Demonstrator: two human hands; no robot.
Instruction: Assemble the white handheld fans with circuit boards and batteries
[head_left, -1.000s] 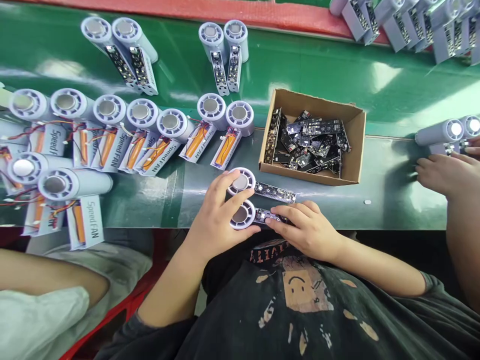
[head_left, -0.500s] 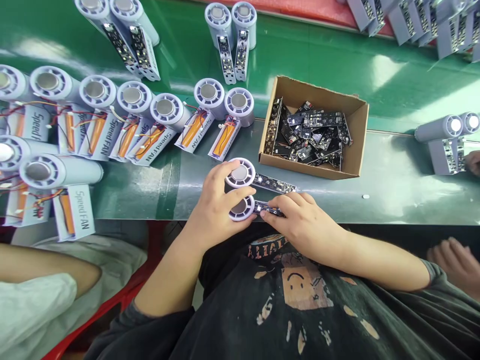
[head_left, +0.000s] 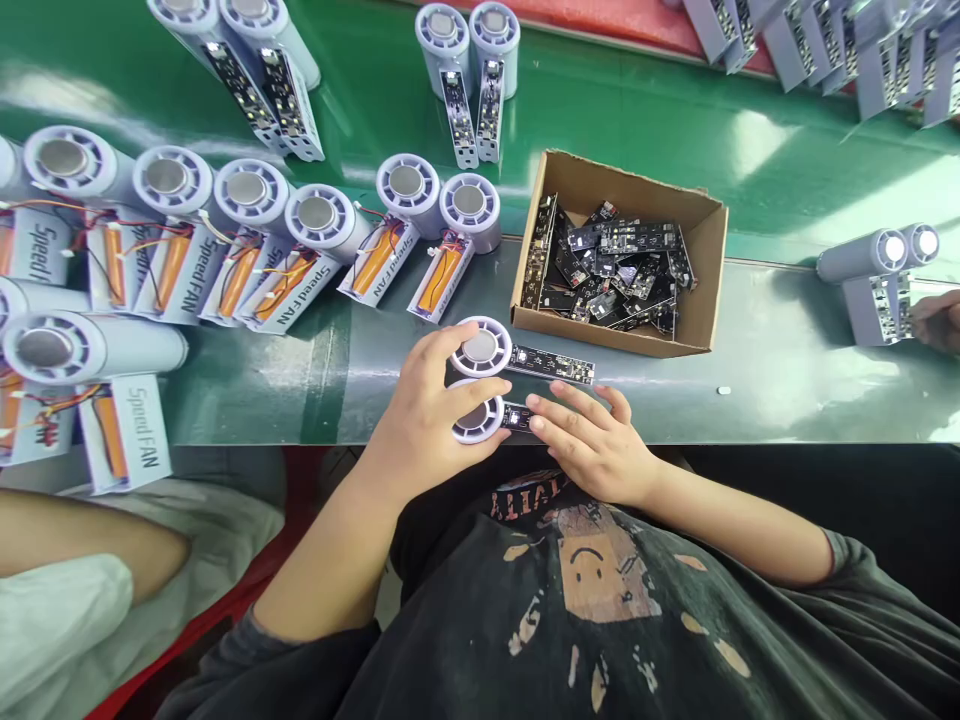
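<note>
Two lilac fan units lie side by side at the bench's front edge, the upper fan (head_left: pixel 482 347) and the lower fan (head_left: pixel 477 418). Fingers of my left hand (head_left: pixel 431 405) wrap round both round ends. From the upper fan a black circuit board (head_left: pixel 559 365) extends to the right, fully in sight. The lower fan's board (head_left: pixel 516 417) shows only near the fan; my right hand (head_left: pixel 592 437) covers the rest, its fingers apart and resting over it.
Behind the hands, a cardboard box (head_left: pixel 619 336) holds several black boards. Several fan units with orange batteries (head_left: pixel 169 262) fill the left, and more stand at the back. A small white piece (head_left: pixel 723 390) lies right. Another person's hand (head_left: pixel 937 320) is at far right.
My right hand has loosened from the lower board, its fingers now spread over it. My left hand keeps its hold. The other person's lower hand at right is out of view.
</note>
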